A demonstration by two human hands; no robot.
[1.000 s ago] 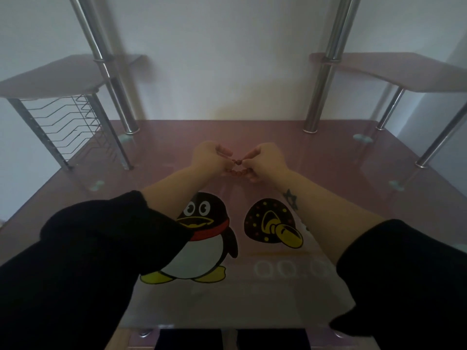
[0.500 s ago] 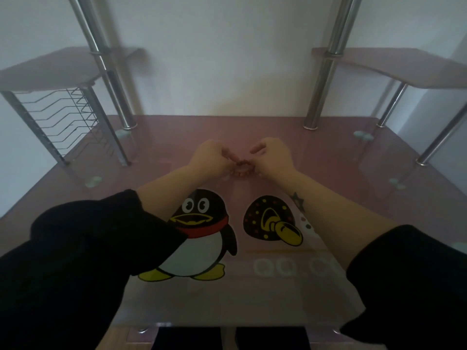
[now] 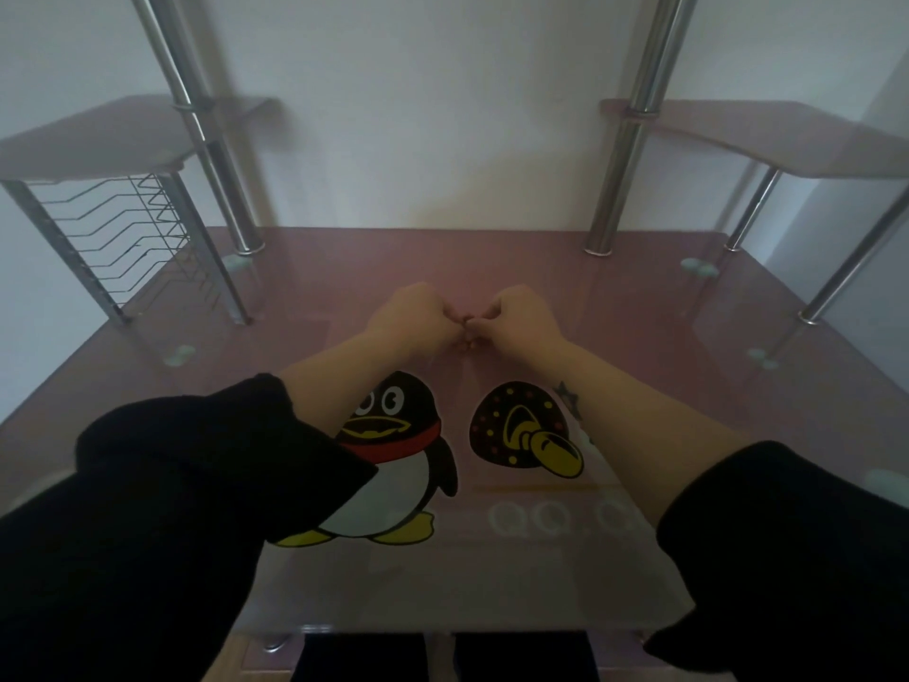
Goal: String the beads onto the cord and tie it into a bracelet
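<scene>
My left hand [image 3: 412,319] and my right hand [image 3: 522,321] are held close together above the middle of the pink glass desk [image 3: 639,366], fingertips almost touching. Between them a few small reddish beads of the bracelet [image 3: 466,335] show; most of the strand and the cord are hidden behind my curled fingers. Both hands pinch the bracelet at its ends. The cord itself is too thin to make out.
A penguin picture [image 3: 393,460] and a brown-and-yellow mushroom picture [image 3: 521,428] are printed on the desk near me. Chrome posts [image 3: 617,164] rise at the back, carrying side shelves. A wire rack [image 3: 118,228] hangs under the left shelf.
Half a second ago my hands were slightly apart with the bead loop showing between them; now they have closed together and the beads are mostly hidden.
</scene>
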